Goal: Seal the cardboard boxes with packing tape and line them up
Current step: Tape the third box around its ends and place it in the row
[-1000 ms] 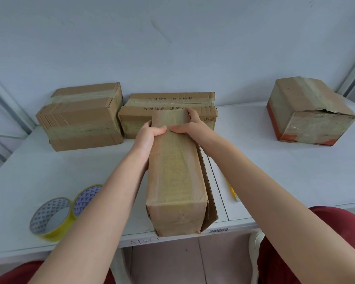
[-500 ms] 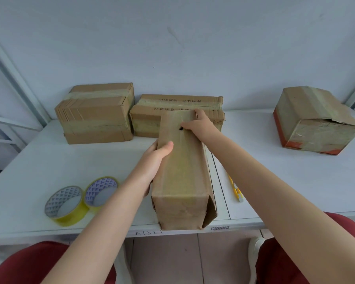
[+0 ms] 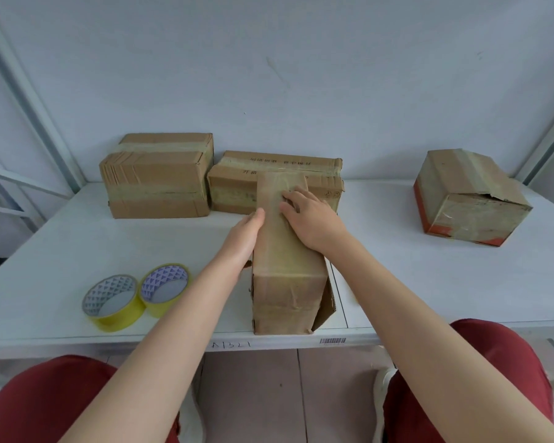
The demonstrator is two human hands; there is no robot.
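White worktop [image 3: 77, 244] carries all items. Long cardboard box [image 3: 285, 266] lies lengthwise at centre, near end at front edge, far end against printed box [image 3: 237, 183] by the wall. Taped box [image 3: 155, 177] sits just left of printed one; orange-edged box [image 3: 467, 196] well apart at right, skewed. Right hand [image 3: 314, 220] flat on long box's taped top, fingers spread, palm down, gripping nothing. Left hand [image 3: 242, 241] pressed to box's left side, fingers straight, thumb on top edge. Two yellow tape rolls [image 3: 135, 295] touching each other, front left.
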